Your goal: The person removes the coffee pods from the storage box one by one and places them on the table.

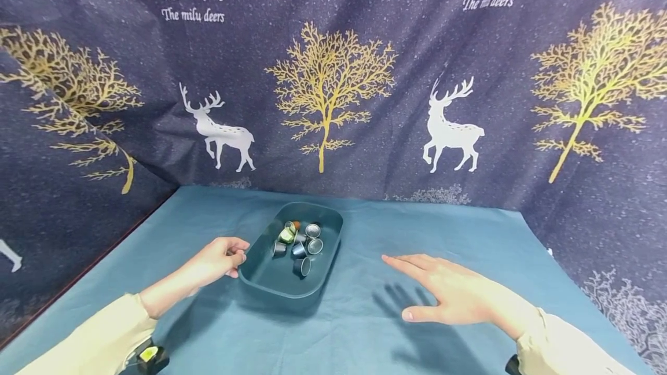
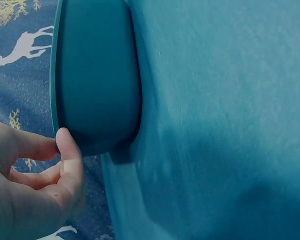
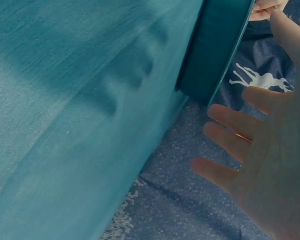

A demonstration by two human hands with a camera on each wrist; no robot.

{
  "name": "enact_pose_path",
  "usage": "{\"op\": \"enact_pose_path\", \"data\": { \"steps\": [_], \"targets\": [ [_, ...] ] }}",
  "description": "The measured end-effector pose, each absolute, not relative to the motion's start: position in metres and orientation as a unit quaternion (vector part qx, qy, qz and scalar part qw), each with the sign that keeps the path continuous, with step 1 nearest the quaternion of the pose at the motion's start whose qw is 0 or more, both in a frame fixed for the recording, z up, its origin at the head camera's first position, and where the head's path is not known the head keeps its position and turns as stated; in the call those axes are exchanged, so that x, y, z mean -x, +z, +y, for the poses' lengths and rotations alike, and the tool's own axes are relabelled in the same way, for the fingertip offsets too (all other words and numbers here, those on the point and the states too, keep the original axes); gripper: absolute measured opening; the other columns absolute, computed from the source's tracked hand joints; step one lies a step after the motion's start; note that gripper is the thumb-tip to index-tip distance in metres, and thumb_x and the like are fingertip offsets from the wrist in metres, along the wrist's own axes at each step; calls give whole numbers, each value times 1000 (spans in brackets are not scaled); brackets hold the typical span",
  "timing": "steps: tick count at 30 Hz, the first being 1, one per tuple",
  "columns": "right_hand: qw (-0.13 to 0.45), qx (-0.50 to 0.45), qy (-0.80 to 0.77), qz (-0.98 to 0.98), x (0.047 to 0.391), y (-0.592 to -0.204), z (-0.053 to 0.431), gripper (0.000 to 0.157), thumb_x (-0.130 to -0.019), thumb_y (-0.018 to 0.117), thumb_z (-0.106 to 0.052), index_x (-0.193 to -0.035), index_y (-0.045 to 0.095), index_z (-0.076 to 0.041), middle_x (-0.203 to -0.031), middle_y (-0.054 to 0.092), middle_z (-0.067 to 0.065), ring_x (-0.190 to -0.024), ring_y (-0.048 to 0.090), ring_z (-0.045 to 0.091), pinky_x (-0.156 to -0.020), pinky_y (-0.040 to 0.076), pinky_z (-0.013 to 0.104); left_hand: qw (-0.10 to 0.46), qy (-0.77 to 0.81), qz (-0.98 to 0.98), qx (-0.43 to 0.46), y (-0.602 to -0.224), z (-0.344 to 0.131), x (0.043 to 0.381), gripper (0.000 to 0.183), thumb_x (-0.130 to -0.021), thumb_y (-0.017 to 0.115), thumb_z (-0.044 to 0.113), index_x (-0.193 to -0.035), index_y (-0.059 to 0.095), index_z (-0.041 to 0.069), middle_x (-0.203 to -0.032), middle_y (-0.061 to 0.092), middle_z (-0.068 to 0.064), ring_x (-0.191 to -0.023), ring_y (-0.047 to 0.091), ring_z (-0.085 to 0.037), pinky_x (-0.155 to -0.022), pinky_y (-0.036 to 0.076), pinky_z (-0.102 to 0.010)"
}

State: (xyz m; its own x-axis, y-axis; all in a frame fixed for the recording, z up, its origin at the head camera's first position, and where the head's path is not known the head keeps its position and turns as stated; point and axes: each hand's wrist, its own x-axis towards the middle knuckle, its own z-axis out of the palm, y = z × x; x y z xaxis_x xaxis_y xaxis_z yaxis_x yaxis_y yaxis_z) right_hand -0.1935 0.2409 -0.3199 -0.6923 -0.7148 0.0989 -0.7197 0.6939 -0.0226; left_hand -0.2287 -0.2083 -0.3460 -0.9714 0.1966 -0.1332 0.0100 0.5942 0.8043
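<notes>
A dark teal plastic bin (image 1: 278,298) with rounded corners stands on the table, left of the middle in the head view. Several small coffee capsules (image 1: 300,250) lie loose inside it, mostly silver and dark, one with a green lid (image 1: 286,235) and one orange (image 1: 296,225). At the bin's left side my left hand (image 1: 216,262) pinches the rim between thumb and fingers; the left wrist view shows the thumb (image 2: 67,142) against the outer wall. My right hand (image 1: 453,291) hovers above the cloth to the right of the bin, fingers extended, thumb apart, holding nothing.
A blue cloth (image 1: 365,334) covers the table, slightly creased. Behind it hangs a dark blue backdrop (image 1: 365,109) printed with white deer and gold trees, which also borders the left and right sides. The right hand's shadow (image 1: 417,311) falls on the cloth.
</notes>
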Motion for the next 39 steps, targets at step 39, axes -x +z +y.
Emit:
{"op": "enact_pose_path", "data": {
  "steps": [39],
  "targets": [
    [19,-374,34,-927,200,-317,228,79,-90,45,-74,-156,26,-34,-149,47,-5,-138,47,17,-111,44,47,148,597,788,-19,-365,-215,178,45,-99,50,8,-136,33,-12,-104,47,-8,-83,58,-17,-79,59,-29]
  ]
}}
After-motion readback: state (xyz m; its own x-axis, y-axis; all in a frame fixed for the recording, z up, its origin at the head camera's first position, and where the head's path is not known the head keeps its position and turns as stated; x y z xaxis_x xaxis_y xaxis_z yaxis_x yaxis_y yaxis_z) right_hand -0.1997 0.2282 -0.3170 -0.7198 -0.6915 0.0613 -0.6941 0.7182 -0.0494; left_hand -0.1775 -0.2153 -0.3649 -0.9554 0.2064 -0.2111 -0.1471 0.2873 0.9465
